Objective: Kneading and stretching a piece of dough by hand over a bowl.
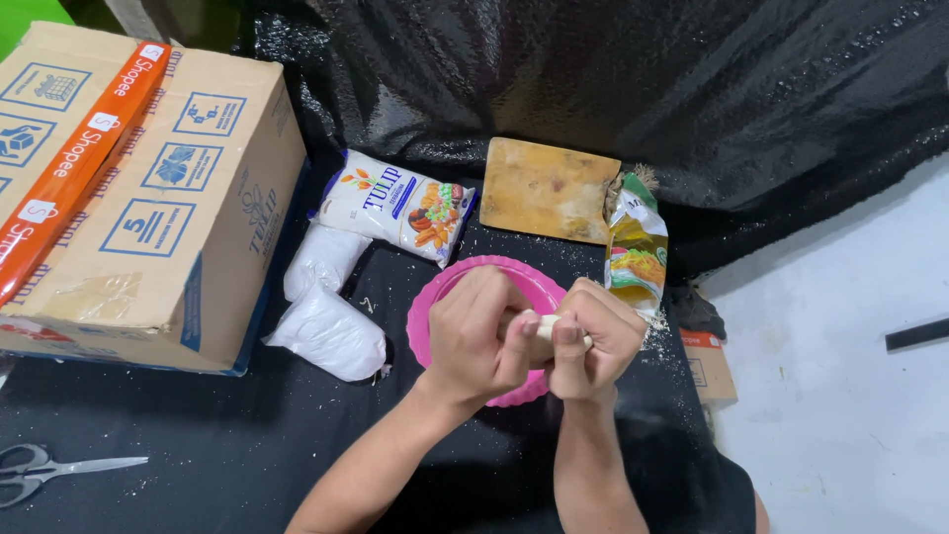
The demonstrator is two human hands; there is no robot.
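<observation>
Beneath my view lies a black cloth surface (247, 445) dusted with pale crumbs, black plastic sheeting (593, 79) behind it and white floor (840, 396) to the right. My left hand (479, 336) and right hand (593, 341) meet over a pink plate (435, 297), both clenched around a pale piece of dough (547, 326). Far left stands a cardboard box (148, 198); beside it lie a printed flour bag (395, 203) and two white bags (331, 331). Beyond the plate rests a wooden board (549, 188), an opened yellow packet (636, 257) standing to its right. Scissors (49, 470) lie near left.
</observation>
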